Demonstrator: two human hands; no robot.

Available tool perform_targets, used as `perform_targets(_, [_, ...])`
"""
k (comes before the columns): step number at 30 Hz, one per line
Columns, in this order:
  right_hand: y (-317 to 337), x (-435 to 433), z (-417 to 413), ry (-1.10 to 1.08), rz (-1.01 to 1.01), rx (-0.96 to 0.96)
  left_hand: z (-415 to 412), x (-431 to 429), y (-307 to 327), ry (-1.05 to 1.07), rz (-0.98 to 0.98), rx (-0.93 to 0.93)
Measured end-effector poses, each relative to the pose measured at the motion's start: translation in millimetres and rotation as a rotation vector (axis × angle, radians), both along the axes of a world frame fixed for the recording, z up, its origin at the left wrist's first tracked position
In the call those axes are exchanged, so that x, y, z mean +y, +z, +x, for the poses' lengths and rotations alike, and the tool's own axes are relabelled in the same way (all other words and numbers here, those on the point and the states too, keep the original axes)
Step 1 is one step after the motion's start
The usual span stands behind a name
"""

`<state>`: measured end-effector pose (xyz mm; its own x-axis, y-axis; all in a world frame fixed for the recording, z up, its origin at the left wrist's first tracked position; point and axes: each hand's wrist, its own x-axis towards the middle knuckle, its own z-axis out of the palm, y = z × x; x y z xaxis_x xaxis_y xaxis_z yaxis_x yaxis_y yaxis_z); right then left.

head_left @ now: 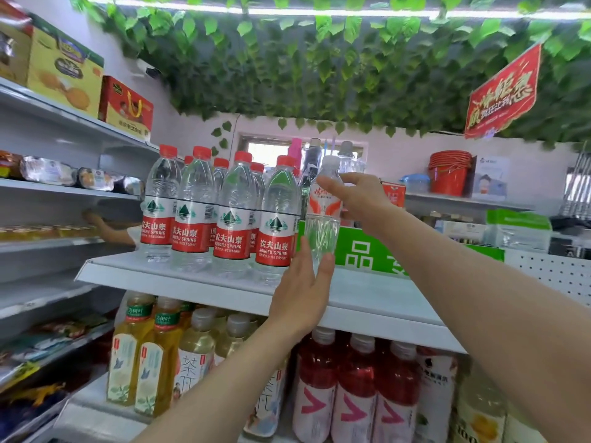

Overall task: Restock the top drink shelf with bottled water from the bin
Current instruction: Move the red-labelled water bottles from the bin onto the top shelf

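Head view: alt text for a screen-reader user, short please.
Two hands hold a white-capped water bottle upright at the top shelf, the right hand gripping its upper part, the left hand touching its base with straight fingers. It is just right of a cluster of red-capped water bottles; tea and red drinks stand below.

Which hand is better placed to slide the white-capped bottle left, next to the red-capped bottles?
Probably the right hand: it holds the white-capped bottle at the label, from its right side. The left hand is at the base, in front.
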<state>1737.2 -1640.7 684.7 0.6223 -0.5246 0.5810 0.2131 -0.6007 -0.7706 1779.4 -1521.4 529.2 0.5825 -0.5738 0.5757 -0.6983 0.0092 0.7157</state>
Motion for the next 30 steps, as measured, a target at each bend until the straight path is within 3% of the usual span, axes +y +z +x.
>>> perform_targets(16, [-7,21,-10,-0.172,-0.097,0.04,-10,17,3,0.005,0.008,-0.015])
perform_targets(20, [-10,28,-35,-0.259,-0.144,0.068,-19,39,10,0.003,-0.01,0.042])
perform_targets(30, [-22,75,-132,-0.361,-0.235,0.211,-60,113,30,0.144,0.037,-0.041])
